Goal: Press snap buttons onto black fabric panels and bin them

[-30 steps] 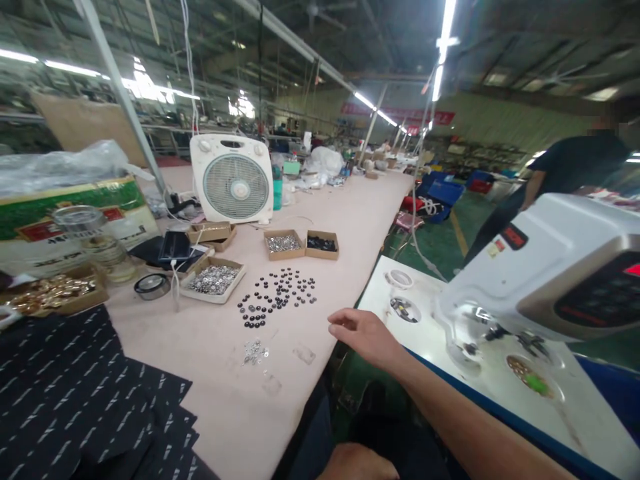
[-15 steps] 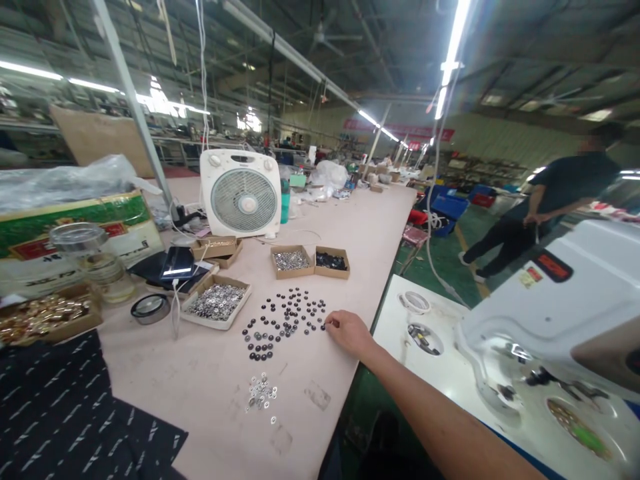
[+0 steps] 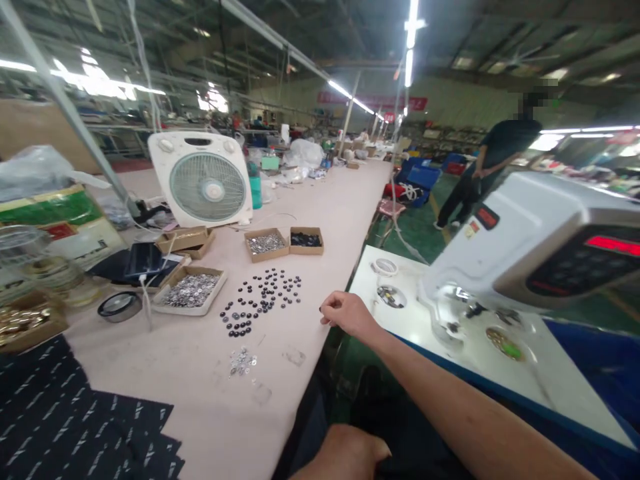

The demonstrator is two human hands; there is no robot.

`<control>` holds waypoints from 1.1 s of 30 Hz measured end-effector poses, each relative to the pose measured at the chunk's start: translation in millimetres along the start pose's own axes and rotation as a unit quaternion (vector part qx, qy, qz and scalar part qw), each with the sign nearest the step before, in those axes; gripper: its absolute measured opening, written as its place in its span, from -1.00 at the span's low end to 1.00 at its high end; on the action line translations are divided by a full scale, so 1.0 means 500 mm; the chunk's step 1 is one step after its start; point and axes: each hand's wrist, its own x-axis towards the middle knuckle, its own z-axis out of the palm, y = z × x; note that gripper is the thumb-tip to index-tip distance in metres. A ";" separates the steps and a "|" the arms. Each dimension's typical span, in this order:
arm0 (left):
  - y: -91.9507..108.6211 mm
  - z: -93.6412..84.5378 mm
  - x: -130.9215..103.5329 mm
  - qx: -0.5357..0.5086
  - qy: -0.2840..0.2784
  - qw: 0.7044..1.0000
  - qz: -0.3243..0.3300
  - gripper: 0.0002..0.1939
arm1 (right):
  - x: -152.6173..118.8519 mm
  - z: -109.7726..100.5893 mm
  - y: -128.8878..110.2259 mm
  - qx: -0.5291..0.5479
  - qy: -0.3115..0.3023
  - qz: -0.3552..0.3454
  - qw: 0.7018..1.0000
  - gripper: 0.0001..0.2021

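My right hand [image 3: 350, 315] is closed in a pinch at the table's right edge. A dark speck, apparently a black snap button [image 3: 321, 309], shows at its fingertips. My left hand [image 3: 343, 453] is at the bottom of the view, its fingers curled in and mostly hidden; anything in it cannot be seen. Loose black snap buttons [image 3: 267, 290] are spread on the table left of my right hand. Nearer to me lies a small heap of silver snap parts [image 3: 243, 361].
Boxes of silver parts [image 3: 190, 291] and black parts [image 3: 306, 240] stand on the table [image 3: 200, 373]. Behind them is a fan [image 3: 207, 183]. Dark printed fabric [image 3: 75, 427] lies front left. A white pressing machine [image 3: 490, 240] stands right; a person [image 3: 505, 147] is beyond it.
My right hand has lifted away from the black snap buttons toward the table's right edge. My left hand has come into view at the bottom. The view has turned right, toward the machine.
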 end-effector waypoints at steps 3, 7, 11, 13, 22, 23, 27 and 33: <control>-0.009 0.008 -0.003 0.061 0.027 0.998 0.015 -0.95 | -0.145 -0.034 0.044 0.093 -0.037 0.019 0.995 -0.95; -0.015 0.018 -0.014 0.179 0.076 0.975 0.110 -0.82 | -0.349 -0.059 0.099 0.161 -0.021 0.039 0.986 -0.88; 0.001 0.038 -0.034 0.328 0.096 0.919 0.197 -0.57 | -0.492 -0.069 0.112 0.173 0.015 0.061 0.983 -0.81; 0.018 0.051 -0.045 0.372 0.106 0.890 0.240 -0.57 | -0.534 -0.073 0.108 0.182 0.028 0.060 0.981 -0.79; 0.103 0.075 -0.095 0.387 0.181 0.839 0.338 -0.69 | -0.619 -0.078 0.072 0.189 0.039 0.025 0.981 -0.68; 0.109 0.075 -0.100 0.381 0.191 0.839 0.339 -0.69 | -0.624 -0.077 0.069 0.188 0.047 0.016 0.981 -0.68; 0.121 0.075 -0.108 0.360 0.219 0.840 0.342 -0.76 | -0.632 -0.073 0.065 0.174 0.093 -0.026 0.980 -0.68; 0.128 0.077 -0.109 0.340 0.213 0.851 0.339 -0.78 | -0.633 -0.069 0.066 0.137 0.123 -0.086 0.979 -0.60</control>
